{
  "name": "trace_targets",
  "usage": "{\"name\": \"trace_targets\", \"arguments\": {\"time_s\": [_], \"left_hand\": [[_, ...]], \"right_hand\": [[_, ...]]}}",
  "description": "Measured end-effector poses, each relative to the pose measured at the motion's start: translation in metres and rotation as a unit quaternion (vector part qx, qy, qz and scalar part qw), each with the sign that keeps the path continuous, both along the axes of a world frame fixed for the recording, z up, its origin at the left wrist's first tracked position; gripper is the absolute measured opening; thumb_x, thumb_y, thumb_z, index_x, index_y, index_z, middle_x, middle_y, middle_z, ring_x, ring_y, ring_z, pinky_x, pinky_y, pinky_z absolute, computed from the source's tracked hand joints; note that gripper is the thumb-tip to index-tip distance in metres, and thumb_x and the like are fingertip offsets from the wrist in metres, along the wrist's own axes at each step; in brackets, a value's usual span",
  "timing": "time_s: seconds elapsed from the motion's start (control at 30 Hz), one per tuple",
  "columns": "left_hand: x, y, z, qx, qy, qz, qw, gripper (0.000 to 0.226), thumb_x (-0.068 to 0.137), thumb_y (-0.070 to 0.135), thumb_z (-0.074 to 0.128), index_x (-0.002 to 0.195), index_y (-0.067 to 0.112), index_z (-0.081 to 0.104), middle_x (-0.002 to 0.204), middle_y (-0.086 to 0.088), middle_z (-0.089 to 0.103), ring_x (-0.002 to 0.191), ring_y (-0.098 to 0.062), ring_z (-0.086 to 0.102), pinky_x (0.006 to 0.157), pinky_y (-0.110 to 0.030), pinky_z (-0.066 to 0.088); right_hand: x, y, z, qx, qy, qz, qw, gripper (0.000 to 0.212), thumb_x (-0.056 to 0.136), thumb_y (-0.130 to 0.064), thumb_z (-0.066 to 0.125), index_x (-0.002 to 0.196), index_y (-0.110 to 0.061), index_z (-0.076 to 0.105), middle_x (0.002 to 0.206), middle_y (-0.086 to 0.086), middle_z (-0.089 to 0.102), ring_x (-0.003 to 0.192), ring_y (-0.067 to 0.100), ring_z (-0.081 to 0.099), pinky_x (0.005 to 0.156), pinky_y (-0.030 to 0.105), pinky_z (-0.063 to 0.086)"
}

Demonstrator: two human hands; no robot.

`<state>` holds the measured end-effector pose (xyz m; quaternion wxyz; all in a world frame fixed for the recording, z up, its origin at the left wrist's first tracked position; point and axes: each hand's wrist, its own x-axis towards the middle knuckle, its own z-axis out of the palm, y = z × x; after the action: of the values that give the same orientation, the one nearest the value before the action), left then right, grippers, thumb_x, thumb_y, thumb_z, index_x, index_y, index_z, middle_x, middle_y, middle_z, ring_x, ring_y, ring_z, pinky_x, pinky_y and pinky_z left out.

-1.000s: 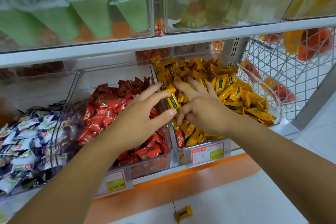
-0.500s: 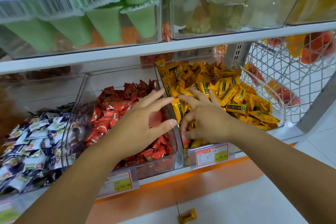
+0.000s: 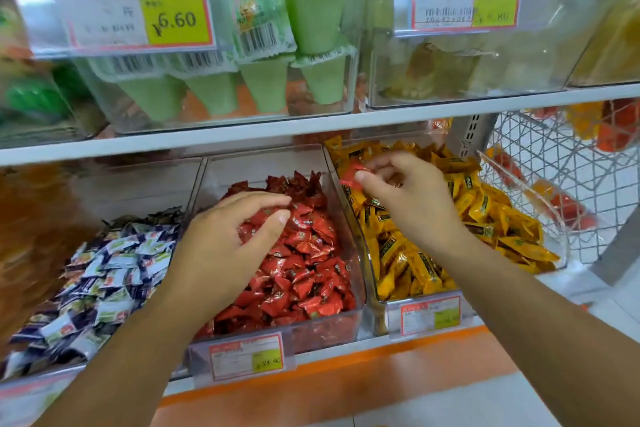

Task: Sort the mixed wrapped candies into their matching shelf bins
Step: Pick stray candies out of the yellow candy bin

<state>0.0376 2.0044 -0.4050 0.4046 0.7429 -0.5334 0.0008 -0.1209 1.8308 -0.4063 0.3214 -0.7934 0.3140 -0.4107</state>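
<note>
Three clear bins sit side by side on the lower shelf. The middle bin [image 3: 341, 215] holds red wrapped candies [image 3: 304, 267], the right bin [image 3: 554, 218] holds yellow ones [image 3: 485, 215], and the left holds blue-and-white ones [image 3: 114, 267]. My right hand [image 3: 412, 198] is raised over the divide between the red and yellow bins and pinches one red candy [image 3: 349, 173] between thumb and fingertips. My left hand [image 3: 228, 243] hovers over the red candies with curled fingers; whether it holds anything is hidden.
An upper shelf [image 3: 311, 128] carries clear bins of green cone-shaped packs [image 3: 311, 42] and pale sweets, with price tags [image 3: 138, 7] in front. A wire basket [image 3: 554, 163] with orange and red items stands at the right. An orange ledge [image 3: 346, 388] runs below the bins.
My right hand has lifted out of the yellow bin with a red candy pinched in it. My left hand moved left over the red bin. The camera tilted upward.
</note>
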Motion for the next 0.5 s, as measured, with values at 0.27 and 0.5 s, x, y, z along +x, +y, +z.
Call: {"name": "trace_targets", "arguments": {"time_s": [0.27,0.5], "left_hand": [[-0.01,-0.002,0.006,-0.029,0.022,-0.005,0.999,0.018,0.087,0.042,0.057,0.102,0.048,0.066,0.105,0.034,0.061,0.105,0.015,0.053,0.087,-0.002,0.036],[-0.02,-0.021,-0.002,0.011,0.012,-0.064,0.998,0.03,0.085,0.053,0.053,0.112,0.046,0.064,0.114,0.04,0.051,0.11,0.026,0.04,0.086,0.009,0.022]], "right_hand": [[0.035,0.018,-0.001,-0.005,0.076,0.055,0.996,0.028,0.09,-0.033,0.064,0.117,-0.026,0.065,0.09,-0.017,0.065,0.093,-0.001,0.056,0.082,0.011,0.039],[-0.024,-0.012,0.017,-0.059,0.228,-0.025,0.972,0.027,0.091,-0.041,0.058,0.116,-0.035,0.064,0.121,-0.009,0.062,0.118,0.014,0.049,0.097,0.032,0.041]]}}
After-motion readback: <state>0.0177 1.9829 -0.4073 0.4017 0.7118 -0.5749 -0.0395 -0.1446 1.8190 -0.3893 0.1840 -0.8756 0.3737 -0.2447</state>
